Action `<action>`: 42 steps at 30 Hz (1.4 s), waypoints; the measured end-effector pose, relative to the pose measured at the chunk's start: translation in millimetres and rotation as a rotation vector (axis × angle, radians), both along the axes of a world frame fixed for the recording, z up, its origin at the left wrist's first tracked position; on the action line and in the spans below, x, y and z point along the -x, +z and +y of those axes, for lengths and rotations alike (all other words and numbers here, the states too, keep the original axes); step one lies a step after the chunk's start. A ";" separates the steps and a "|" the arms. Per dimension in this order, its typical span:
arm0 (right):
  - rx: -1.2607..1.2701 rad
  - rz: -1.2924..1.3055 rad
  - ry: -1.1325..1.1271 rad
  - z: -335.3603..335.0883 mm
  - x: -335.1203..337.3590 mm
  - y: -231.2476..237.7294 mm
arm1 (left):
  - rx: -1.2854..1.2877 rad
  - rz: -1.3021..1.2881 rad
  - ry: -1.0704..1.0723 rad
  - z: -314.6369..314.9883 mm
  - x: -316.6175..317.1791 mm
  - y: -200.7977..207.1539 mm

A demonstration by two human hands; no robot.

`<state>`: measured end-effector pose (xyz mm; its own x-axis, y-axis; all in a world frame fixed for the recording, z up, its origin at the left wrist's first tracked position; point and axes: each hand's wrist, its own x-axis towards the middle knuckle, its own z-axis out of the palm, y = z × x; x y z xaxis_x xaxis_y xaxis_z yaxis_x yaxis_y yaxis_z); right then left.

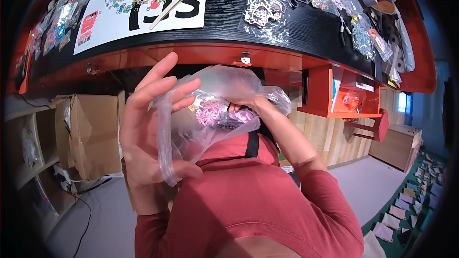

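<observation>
**Both hands busy with a clear plastic bag below the tabletop edge**

At the centre of the frame I see a clear plastic bag point(205, 114) held up between my two hands. My left hand point(148, 129), at centre left, is spread, fingers fanned upward, with the thumb pressing the bag's rolled edge against the palm low down. My right hand point(244, 102) reaches into the bag's mouth from the right, fingers curled together inside; the film blurs them, so I cannot tell exactly what they pinch. Inside the bag lies a cluster of small pink and dark charms point(217, 113), touching the right fingertips.

Red sleeves point(258, 205) fill the lower middle and block the floor beneath.

Across the top runs the black tabletop point(224, 12) with a red edge. On it, upper left, lies a white printed sheet point(124, 14) strewn with small coloured rings, with pale tweezers point(174, 1) across it. Just above the bag sits a packet of white flower-shaped pieces point(263, 12); more packets of coloured bits crowd the upper right. A cardboard box point(93, 134) stands at left, just beside my left hand. An orange open drawer point(349, 98) hangs at right.
</observation>
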<state>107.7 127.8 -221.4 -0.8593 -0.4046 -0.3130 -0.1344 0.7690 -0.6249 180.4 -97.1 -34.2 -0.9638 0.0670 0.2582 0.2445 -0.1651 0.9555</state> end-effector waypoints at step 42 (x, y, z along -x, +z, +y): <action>0.904 -0.359 -0.137 59.1 -10.8 95.1 | 0.027 0.245 -0.380 54.6 20.6 21.3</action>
